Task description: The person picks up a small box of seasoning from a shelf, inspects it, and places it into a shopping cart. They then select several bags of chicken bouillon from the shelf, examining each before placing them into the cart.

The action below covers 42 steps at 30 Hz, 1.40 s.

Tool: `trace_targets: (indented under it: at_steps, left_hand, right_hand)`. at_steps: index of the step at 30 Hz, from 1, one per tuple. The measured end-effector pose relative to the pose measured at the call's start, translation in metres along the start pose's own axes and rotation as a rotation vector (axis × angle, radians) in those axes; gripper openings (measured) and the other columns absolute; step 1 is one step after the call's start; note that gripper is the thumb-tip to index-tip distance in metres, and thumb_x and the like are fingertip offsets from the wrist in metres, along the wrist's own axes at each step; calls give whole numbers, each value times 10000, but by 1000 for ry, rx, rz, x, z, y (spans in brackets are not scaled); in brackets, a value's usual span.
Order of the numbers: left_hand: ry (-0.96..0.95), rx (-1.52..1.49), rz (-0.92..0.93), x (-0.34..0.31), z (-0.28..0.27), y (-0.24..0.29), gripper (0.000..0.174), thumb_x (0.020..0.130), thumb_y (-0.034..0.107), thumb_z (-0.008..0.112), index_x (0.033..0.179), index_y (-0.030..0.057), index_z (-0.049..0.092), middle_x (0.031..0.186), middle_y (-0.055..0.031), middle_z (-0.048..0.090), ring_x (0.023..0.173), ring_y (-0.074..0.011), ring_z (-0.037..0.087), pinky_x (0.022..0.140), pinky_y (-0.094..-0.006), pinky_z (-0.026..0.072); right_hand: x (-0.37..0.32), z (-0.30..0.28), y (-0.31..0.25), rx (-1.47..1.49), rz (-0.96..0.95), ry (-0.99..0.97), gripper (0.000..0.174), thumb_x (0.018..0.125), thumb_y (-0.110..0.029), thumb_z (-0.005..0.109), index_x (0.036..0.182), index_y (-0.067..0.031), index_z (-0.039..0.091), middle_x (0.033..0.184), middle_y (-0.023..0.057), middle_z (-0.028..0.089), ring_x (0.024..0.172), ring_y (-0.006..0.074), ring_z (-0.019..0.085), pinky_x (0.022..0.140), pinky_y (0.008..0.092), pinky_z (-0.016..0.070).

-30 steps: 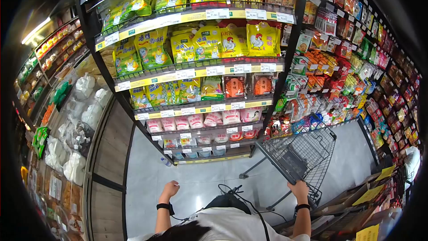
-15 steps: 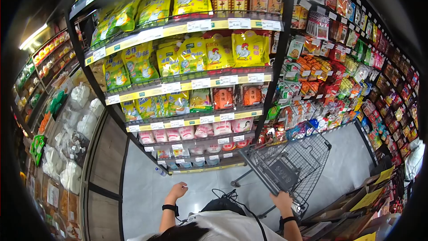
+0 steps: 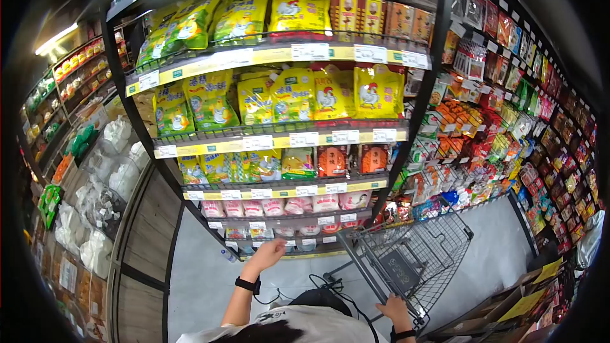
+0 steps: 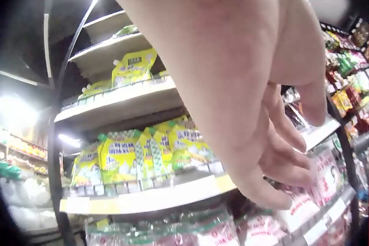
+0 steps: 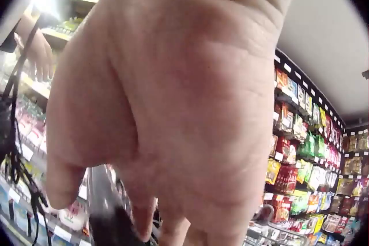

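My left hand [image 3: 268, 254] is raised toward the low shelves of pink and white packets [image 3: 297, 205], its fingers loosely extended and holding nothing. In the left wrist view the left hand [image 4: 271, 113] hangs relaxed before yellow-green pouches [image 4: 144, 154]. My right hand [image 3: 394, 310] grips the handle of a wire shopping cart [image 3: 413, 260] at the lower right. In the right wrist view the right hand [image 5: 173, 119] has its fingers curled down around the dark handle [image 5: 112, 217].
A tall black shelf unit [image 3: 279, 133] holds yellow pouches with a chicken picture [image 3: 327, 95]. A snack wall [image 3: 508, 121] runs along the right. Bins of white bags [image 3: 108, 171] line the left. Grey floor [image 3: 203, 279] lies between.
My left hand has risen from near my waist toward the bottom shelves and opened its fingers. The cart and my right hand have drawn closer to my body.
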<state>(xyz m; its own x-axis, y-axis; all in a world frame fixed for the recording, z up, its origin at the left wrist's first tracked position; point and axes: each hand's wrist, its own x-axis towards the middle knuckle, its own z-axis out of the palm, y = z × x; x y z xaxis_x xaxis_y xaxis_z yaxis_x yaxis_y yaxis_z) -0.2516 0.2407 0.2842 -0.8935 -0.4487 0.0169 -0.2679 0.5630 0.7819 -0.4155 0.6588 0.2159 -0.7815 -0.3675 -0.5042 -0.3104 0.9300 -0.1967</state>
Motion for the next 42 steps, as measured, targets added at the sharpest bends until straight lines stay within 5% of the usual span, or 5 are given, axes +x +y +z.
trace_targets:
  at_steps: [8,11,13,18,42]
  left_hand:
    - [428,124,544,-21,-226,156,297,816,80,641,1099,11,582,1045,-125,639,999,-252,606,857,-329,461]
    - [670,13,924,-44,-290,180,368,760,25,657,1100,-43,537,991,-157,618,942,-244,593,853,-349,453]
    - [746,-32,1310,-51,-327,199,473,815,246,643,1152,-48,489,1003,-172,568,946,-273,548,868,-435,430]
    - [775,73,1754,-52,-387,216,461,831,268,594,1145,-54,492,1010,-181,570,950,-283,553,875,-438,433]
    - [680,-373,1866,10,-443,219,519,910,371,354,1110,-84,507,1041,-228,575,973,-332,579,909,-454,447]
  right_hand:
    - [-104,-199,-205,372,-836,631,323,802,-86,629,1104,4,559,1082,186,597,986,352,567,846,401,452]
    - [-175,-265,-267,228,-1052,949,407,731,16,662,1123,-7,556,1018,146,623,951,315,576,836,379,458]
    - [-207,-283,-287,213,-1187,1162,435,713,-84,721,1091,40,547,976,132,625,885,324,571,816,432,452]
    - [-240,-296,-330,83,-1373,1564,383,742,-91,692,1077,35,557,949,121,622,855,289,566,784,398,445]
    - [-243,-335,-395,161,-1439,1917,193,880,-120,554,1009,15,606,816,65,604,711,123,541,629,236,411]
